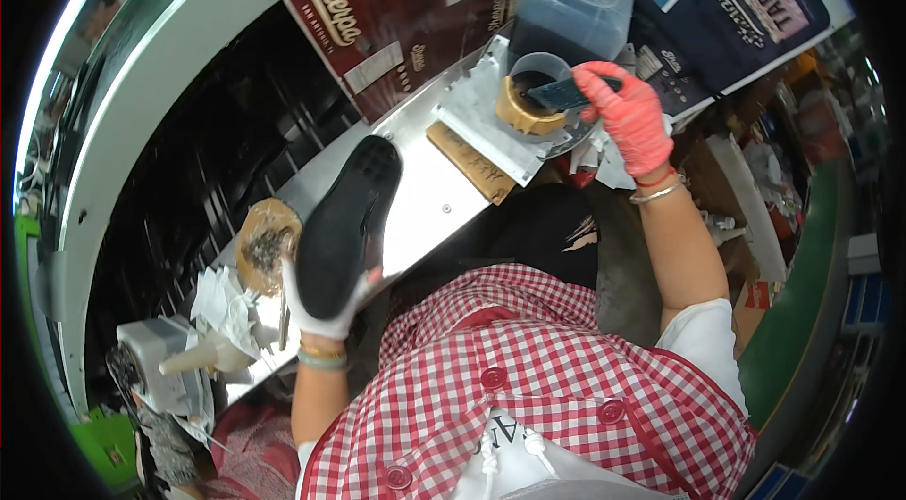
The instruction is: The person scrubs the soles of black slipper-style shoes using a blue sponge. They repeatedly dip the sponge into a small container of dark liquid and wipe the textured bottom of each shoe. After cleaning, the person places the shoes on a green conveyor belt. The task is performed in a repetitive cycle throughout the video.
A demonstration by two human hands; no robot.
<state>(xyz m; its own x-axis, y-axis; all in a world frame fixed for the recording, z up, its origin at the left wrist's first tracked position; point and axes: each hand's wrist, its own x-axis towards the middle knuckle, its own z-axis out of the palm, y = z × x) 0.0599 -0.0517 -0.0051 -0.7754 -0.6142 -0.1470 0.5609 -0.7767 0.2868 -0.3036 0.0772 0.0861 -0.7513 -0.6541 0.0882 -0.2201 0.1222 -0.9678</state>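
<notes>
My left hand [324, 319], in a white glove, grips a black shoe sole [345, 226] by its near end, fingers and thumb at either side. The sole slants up over the metal bench, and small squares mark its far end. My right hand [630, 121] wears a pink-red glove and pinches a dark flat-bladed brush [564, 94]. Its lower end reaches into a cup with a scalloped gold-brown rim [530, 119], so the tip is hidden. Directly behind the cup, a translucent plastic container [578, 9] holds dark contents.
A wooden block [469, 162] lies on the metal bench [420, 208] beside a grey sheet [477, 127]. Left of the sole are a stained brown disc [267, 241], crumpled white paper [222, 297] and a pale nozzle bottle [212, 356]. Printed boxes [396, 0] stand behind.
</notes>
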